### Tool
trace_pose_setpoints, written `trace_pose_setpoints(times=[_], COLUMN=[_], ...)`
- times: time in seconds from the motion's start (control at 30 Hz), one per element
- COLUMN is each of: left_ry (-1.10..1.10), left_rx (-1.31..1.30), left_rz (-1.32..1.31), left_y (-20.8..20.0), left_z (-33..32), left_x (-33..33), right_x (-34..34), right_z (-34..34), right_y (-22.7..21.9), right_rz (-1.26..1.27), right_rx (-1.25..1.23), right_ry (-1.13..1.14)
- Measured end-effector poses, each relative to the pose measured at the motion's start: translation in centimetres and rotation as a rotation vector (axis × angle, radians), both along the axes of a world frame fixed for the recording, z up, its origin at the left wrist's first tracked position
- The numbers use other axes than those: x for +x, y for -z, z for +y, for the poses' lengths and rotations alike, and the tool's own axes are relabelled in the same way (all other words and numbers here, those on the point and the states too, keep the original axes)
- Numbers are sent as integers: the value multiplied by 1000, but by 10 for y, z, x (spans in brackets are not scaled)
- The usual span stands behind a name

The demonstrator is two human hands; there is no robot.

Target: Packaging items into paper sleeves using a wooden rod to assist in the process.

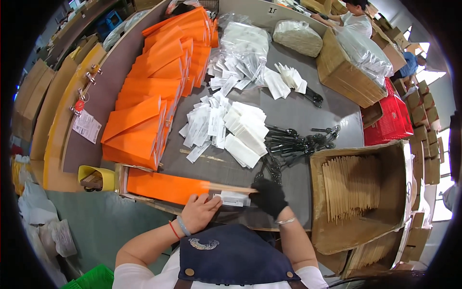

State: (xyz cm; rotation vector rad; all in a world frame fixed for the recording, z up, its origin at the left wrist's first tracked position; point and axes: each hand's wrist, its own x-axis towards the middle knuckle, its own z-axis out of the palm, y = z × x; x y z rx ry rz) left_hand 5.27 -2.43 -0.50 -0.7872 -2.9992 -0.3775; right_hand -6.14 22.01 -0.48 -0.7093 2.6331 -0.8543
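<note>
An orange paper sleeve (161, 187) lies along the near table edge. My bare left hand (199, 213) grips its right end, fingertips over the near edge. In a black glove, my right hand (270, 197) closes on thin wooden chopsticks (231, 188), which point left with their tips at the sleeve's end. Beneath them, a small white packet (235, 198) lies beside my left fingertips. Beyond my right hand spreads a loose pile of black plastic spoons (305, 143). White folded napkins (245, 126) and small white printed packets (204, 121) are heaped at mid-table.
Stacked orange sleeves (139, 120) line the left side. On the right stands a cardboard box (332, 241) holding many wooden chopsticks (353, 185). A clear bag of white packets (245, 41) lies at the back. A yellow container (98, 178) sits left. Other people work at far right.
</note>
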Motion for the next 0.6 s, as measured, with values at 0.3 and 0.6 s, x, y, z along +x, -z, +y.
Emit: trace_pose_setpoints(times=[0.3, 0.6], left_ry=[-35, -162], left_rx=[40, 188], left_rz=[-65, -85], left_y=[-3, -11], left_z=[-20, -43], left_x=[2, -19], right_x=[25, 33], right_z=[2, 33], right_y=[3, 5], right_rz=[30, 197], right_rx=[-110, 135], right_ry=[106, -161])
